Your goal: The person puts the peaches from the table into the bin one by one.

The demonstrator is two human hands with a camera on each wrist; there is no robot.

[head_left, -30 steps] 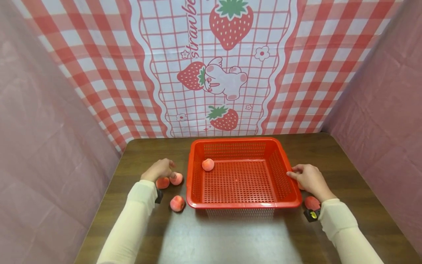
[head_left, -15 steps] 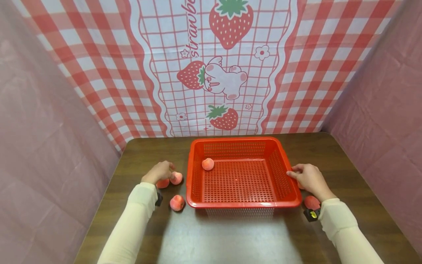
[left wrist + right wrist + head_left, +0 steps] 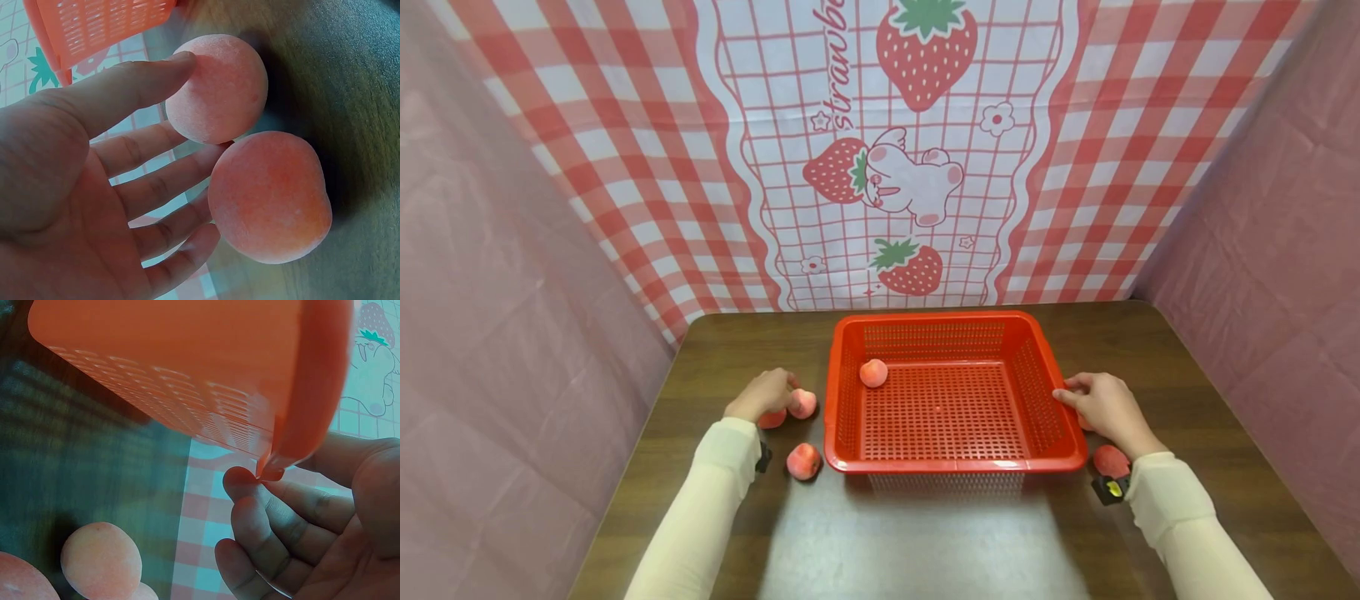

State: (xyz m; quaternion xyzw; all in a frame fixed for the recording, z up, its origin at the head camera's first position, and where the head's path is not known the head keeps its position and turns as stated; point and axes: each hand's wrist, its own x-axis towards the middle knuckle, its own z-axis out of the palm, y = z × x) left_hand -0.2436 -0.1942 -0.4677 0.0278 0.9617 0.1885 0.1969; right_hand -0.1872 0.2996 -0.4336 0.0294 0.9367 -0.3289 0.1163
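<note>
A perforated red plastic basket point(image 3: 955, 466) holds one round peach point(image 3: 873, 373) at ten o'clock, while the right hand point(image 3: 1103, 406) pinches it at three and the left hand point(image 3: 763, 395) pinches a velvety peach point(image 3: 222, 94) outside, at nine.

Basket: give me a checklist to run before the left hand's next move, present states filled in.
1. Right hand holding the basket: ok, pinched at its right side.
2. Basket upright: ok.
3. Room in it: ok, only one inner peach.
4. Left hand firm on the thumb-side peach: cannot tell, fingers partly hidden.
5. Room around that peach: not ok, a second peach lies close beside it.
</note>
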